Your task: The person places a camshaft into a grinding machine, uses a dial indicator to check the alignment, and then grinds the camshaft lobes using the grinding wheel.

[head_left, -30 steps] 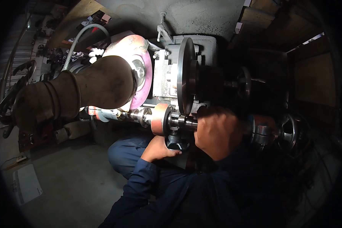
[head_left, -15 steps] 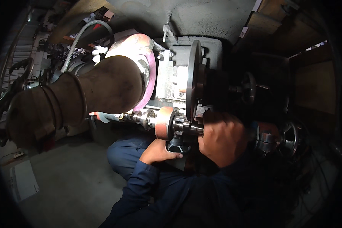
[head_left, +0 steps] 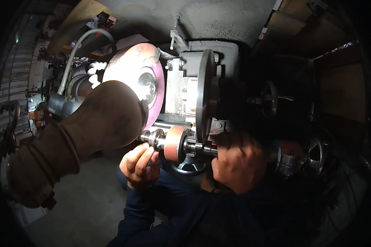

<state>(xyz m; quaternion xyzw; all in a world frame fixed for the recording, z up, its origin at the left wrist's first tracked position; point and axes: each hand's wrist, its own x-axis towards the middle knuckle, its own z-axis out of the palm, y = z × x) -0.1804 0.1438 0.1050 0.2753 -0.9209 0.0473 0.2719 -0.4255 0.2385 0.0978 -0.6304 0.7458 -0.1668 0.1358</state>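
Observation:
My left hand is closed in a pinch beside the ringed left part of a shiny metal shaft. Whatever lies between its fingertips is too small to name. The shaft passes through a wide orange-red collar with a dark rim. Below the collar shows a silver handwheel, with no hand on it. My right hand is wrapped over the shaft's right part, knuckles up, hiding that end. A large dark disc stands upright just beyond the shaft.
A big lamp head looms at left, lighting a pink grinding wheel in its guard. A flexible metal hose arches behind it. Another handwheel sits at right in shadow. The grey machine bed lies behind.
My left hand has left the handwheel under the collar and moved up and left to the shaft, its fingers now pinched. My right hand stays on the shaft. The head view has shifted slightly.

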